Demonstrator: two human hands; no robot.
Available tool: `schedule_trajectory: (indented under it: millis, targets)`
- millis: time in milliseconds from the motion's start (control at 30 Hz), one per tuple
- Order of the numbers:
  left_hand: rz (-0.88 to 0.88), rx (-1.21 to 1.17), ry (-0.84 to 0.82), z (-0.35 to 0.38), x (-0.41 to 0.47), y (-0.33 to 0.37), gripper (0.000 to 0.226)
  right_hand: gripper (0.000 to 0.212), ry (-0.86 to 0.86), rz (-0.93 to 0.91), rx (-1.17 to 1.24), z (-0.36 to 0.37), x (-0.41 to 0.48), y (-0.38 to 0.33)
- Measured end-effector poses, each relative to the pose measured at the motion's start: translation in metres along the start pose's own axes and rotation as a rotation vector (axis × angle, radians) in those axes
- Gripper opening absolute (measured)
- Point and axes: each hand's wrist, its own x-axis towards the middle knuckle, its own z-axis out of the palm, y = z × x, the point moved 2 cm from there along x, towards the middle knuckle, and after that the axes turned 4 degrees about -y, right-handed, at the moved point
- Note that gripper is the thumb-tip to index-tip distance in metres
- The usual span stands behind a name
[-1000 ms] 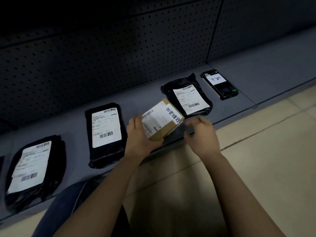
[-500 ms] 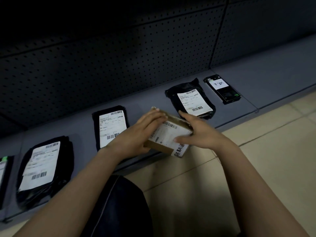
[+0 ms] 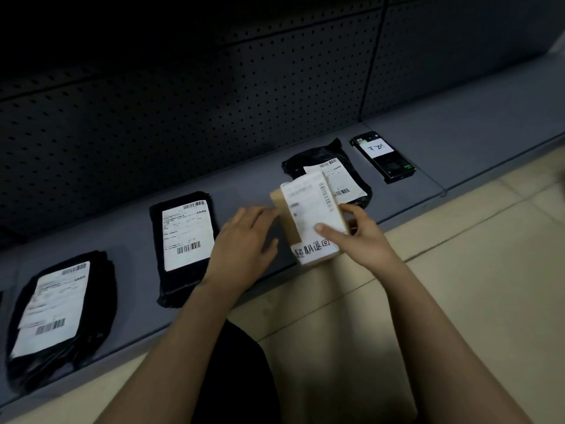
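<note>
Small box [image 3: 308, 221]: label print smeared, unreadable (only the big handwritten characters at its lower end stand out). It covers the near-left corner of the black mailer [image 3: 342, 179] behind. Most right hand [image 3: 367, 240] fingers are hidden behind the box.

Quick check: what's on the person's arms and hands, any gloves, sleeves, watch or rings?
Nothing worn shows: left hand and right hand have no gloves, rings or watch; left forearm and right forearm run sleeveless to the frame edge.
</note>
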Motion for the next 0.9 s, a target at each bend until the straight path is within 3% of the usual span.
schedule_trajectory:
  millis: [233,567,700,800,900]
  targets:
    - [-0.091,0.053,0.053,0.019,-0.017,0.003,0.046,0.062,0.071,0.098,0.328,0.009,-0.018,0.018]
    - [-0.135,0.111,0.048,0.024,-0.015,0.003,0.034,0.061,0.121,0.076,0.373,0.010,-0.018,0.020]
    - [-0.163,0.168,0.023,0.029,-0.010,0.000,0.039,0.070,0.143,0.095,0.388,0.011,-0.020,0.024]
    - [-0.187,0.184,-0.017,0.035,-0.015,0.004,0.040,0.056,0.141,0.129,0.429,0.014,-0.024,0.033]
    - [-0.245,0.141,-0.112,0.030,-0.026,0.018,0.041,0.057,0.140,0.216,0.511,0.014,-0.042,0.036]
